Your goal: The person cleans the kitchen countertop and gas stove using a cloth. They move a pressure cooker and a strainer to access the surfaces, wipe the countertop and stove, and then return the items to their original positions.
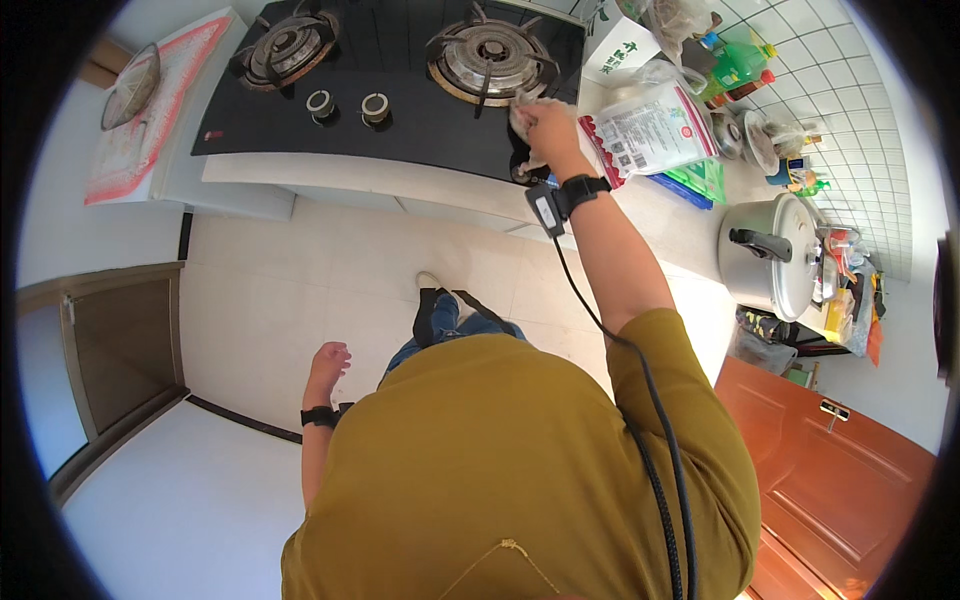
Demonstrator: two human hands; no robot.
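My right hand [553, 133] is shut on a pale, crumpled cloth [523, 118] at the right front of a black glass gas hob [285, 139]. The cloth touches the hob close to the right burner [491, 56], and part of it hangs down toward the front edge. Low on the left, my left hand [328, 367] is away from the counter, above the floor, with its fingers loosely curled and nothing visible in it. Two control knobs [321, 105] stand up from the glass left of centre. The left burner [289, 49] lies at the far left.
Beside my right wrist lies a printed plastic bag [651, 131], near a white box [621, 51]. A green bottle [739, 66] leans by the tiled wall. Farther right stands a large metal pressure cooker [757, 259]. A mesh strainer [133, 86] rests on the left ledge. A cable [581, 289] trails from my wrist.
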